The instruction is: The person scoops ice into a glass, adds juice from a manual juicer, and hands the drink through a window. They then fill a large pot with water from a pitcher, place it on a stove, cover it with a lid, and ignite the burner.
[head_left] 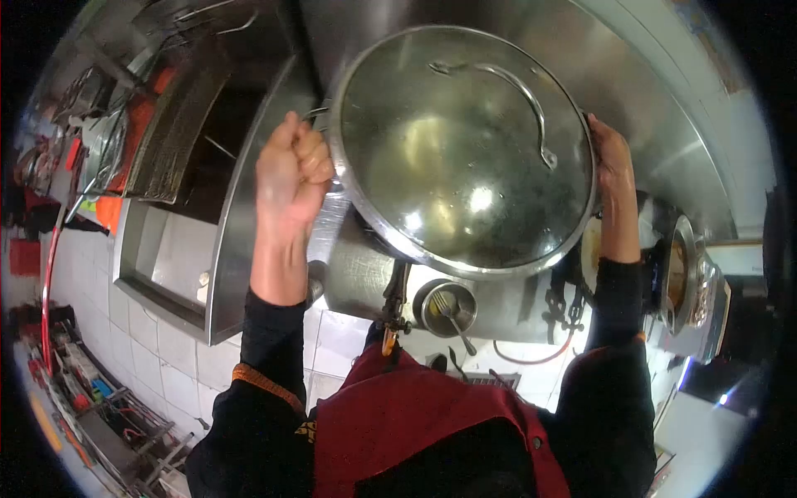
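Observation:
A large round pot with a glass lid [448, 191] fills the upper middle of the view. The lid has a metal rim and a curved metal handle [531, 104]. At the pot's left side, my left hand [295, 166] is closed around its side handle. My right hand [612, 153] is at the opposite side, its fingers wrapped at the other side handle and partly hidden by the rim. Whatever is inside the pot cannot be made out through the lid.
Below the pot, a small metal bowl [432, 319] holds a fork [448, 309]. Gas valves [394, 303] stick out at the front edge. A deep steel basin [212, 282] with a wire basket [178, 124] stands at the left. Another pan [681, 274] is at the right.

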`<state>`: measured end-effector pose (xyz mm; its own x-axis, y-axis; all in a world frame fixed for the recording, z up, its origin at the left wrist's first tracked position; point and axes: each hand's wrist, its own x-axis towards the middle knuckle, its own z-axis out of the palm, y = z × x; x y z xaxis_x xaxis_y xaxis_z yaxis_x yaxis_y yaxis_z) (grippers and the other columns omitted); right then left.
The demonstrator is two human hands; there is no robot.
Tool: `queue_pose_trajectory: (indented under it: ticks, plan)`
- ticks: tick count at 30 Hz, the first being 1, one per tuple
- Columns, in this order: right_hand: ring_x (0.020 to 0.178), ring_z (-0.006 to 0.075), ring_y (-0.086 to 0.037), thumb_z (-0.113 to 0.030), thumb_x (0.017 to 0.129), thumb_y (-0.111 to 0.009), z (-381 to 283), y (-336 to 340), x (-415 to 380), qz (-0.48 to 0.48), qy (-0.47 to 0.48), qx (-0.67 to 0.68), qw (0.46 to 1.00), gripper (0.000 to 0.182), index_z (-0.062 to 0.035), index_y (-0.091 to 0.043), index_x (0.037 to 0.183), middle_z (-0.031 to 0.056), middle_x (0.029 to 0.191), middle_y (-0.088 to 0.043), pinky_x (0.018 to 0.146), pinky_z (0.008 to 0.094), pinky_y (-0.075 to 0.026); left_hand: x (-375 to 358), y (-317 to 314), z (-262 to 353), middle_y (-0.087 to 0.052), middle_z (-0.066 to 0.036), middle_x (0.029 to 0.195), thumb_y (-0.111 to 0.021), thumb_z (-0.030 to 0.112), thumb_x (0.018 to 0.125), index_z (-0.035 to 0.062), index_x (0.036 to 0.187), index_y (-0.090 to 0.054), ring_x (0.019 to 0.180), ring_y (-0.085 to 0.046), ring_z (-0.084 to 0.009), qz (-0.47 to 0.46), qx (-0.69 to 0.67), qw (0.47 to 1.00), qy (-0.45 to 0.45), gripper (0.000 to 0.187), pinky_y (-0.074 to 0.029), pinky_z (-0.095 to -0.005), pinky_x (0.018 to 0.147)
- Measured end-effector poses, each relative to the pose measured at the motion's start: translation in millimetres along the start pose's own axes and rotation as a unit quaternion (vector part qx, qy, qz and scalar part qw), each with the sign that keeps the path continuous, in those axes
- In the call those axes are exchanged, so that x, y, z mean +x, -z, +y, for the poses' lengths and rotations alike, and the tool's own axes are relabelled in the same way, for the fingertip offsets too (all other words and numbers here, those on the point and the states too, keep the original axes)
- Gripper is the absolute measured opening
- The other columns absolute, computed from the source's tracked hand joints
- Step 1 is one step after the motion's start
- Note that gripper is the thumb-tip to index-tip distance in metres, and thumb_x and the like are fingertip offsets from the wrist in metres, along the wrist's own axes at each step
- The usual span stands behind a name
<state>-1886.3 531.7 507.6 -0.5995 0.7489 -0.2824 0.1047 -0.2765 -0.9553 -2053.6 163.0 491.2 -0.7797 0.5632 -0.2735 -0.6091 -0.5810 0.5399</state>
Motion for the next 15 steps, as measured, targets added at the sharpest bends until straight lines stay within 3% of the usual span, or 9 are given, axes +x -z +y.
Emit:
queue_pose_trajectory:
  ticks: [3, 8, 9, 10, 11, 12, 13, 14, 15]
  plan:
    - [0.064, 0.0135, -0.05, -0.02, 0.083, -0.05, 5, 6, 16, -0.005, -0.011, -0.022, 1.0, 0.024, 0.0021, -0.058, 0.086, 0.0069, 0.076, -0.057, 0.056, 0.0259, -0.04, -1, 2, 2, -0.021, 0.005, 0.048, -0.035, 0.022, 0.089, 0.0102, 0.067, -0.038, 0.038, -0.019, -0.0056, -0.016, 0.018, 1.0, -0.003, 0.025, -0.018, -0.0215, 0.034]
    - [0.046, 0.0069, -0.03, -0.017, 0.08, -0.047, 0, -8, -1, 0.017, 0.014, -0.131, 0.991, 0.019, -0.0115, -0.061, 0.092, -0.0035, 0.055, -0.033, 0.04, 0.0259, -0.03, 8, 17, 6, -0.029, 0.006, 0.052, -0.035, 0.014, 0.089, 0.0121, 0.069, -0.041, 0.04, -0.026, -0.0031, -0.055, 0.047, 0.997, -0.024, 0.021, -0.022, -0.0177, 0.033]
    - [0.054, 0.0085, -0.039, -0.023, 0.078, -0.053, 3, -2, -5, -0.023, 0.021, -0.096, 0.995, 0.021, -0.0059, -0.062, 0.087, -0.0018, 0.064, -0.046, 0.047, 0.0234, -0.032, 9, 17, 13, -0.031, 0.006, 0.053, -0.035, 0.015, 0.089, 0.0123, 0.069, -0.04, 0.042, -0.029, -0.0027, -0.041, 0.059, 0.997, 0.007, 0.022, -0.023, -0.0182, 0.033]
    - [0.05, 0.0071, -0.035, -0.023, 0.078, -0.054, 13, -7, -4, -0.016, 0.1, -0.074, 0.992, 0.021, -0.0054, -0.062, 0.087, -0.0031, 0.057, -0.041, 0.043, 0.0232, -0.028, 4, -3, 6, -0.038, 0.003, 0.057, -0.035, 0.015, 0.09, 0.0094, 0.077, -0.046, 0.044, -0.033, -0.0036, 0.127, 0.132, 0.981, -0.064, 0.018, -0.025, -0.0167, 0.036]
    - [0.047, 0.0082, -0.034, -0.022, 0.079, -0.053, 8, -5, -2, -0.027, 0.017, -0.023, 0.999, 0.022, -0.0037, -0.061, 0.088, -0.0009, 0.056, -0.042, 0.039, 0.0233, -0.025, 20, 26, 17, -0.041, -0.004, 0.074, -0.038, 0.027, 0.086, 0.0034, 0.092, -0.042, 0.06, -0.038, -0.0089, -0.042, 0.369, 0.92, -0.122, 0.024, -0.03, -0.0218, 0.05]
    - [0.045, 0.0095, -0.034, -0.019, 0.079, -0.053, 1, -8, -15, -0.007, 0.007, -0.001, 1.0, 0.022, -0.0003, -0.06, 0.088, 0.0023, 0.057, -0.045, 0.037, 0.0237, -0.025, 36, 54, 28, -0.045, -0.012, 0.09, -0.042, 0.038, 0.082, -0.0027, 0.106, -0.038, 0.075, -0.044, -0.0141, -0.166, 0.649, 0.679, -0.3, 0.047, -0.035, -0.0268, 0.064]
    - [0.047, 0.0108, -0.036, -0.015, 0.079, -0.053, 7, -7, -7, 0.001, 0.022, 0.038, 0.999, 0.021, 0.0035, -0.059, 0.088, 0.0064, 0.062, -0.049, 0.036, 0.0253, -0.028, 50, 82, 40, -0.048, -0.019, 0.106, -0.046, 0.049, 0.079, -0.0087, 0.12, -0.034, 0.091, -0.05, -0.0193, -0.227, 0.69, 0.504, -0.467, 0.072, -0.041, -0.0319, 0.078]
    - [0.049, 0.0124, -0.039, -0.011, 0.079, -0.052, 7, -10, -11, 0.003, 0.043, 0.058, 0.997, 0.019, 0.0062, -0.057, 0.086, 0.0098, 0.068, -0.053, 0.037, 0.0274, -0.032, 53, 88, 46, -0.037, -0.025, 0.121, -0.038, 0.054, 0.08, -0.0102, 0.12, -0.034, 0.111, -0.039, -0.0275, -0.149, 0.713, 0.58, -0.365, 0.076, -0.029, -0.0366, 0.093]
    - [0.051, 0.0147, -0.043, -0.011, 0.079, -0.052, 13, -10, -3, 0.009, 0.048, 0.072, 0.996, 0.018, 0.0062, -0.057, 0.083, 0.0133, 0.075, -0.056, 0.038, 0.0286, -0.034, 61, 90, 54, -0.037, -0.026, 0.121, -0.037, 0.054, 0.08, -0.0102, 0.121, -0.032, 0.11, -0.04, -0.0325, -0.168, 0.741, 0.497, -0.419, 0.076, -0.03, -0.0373, 0.092]
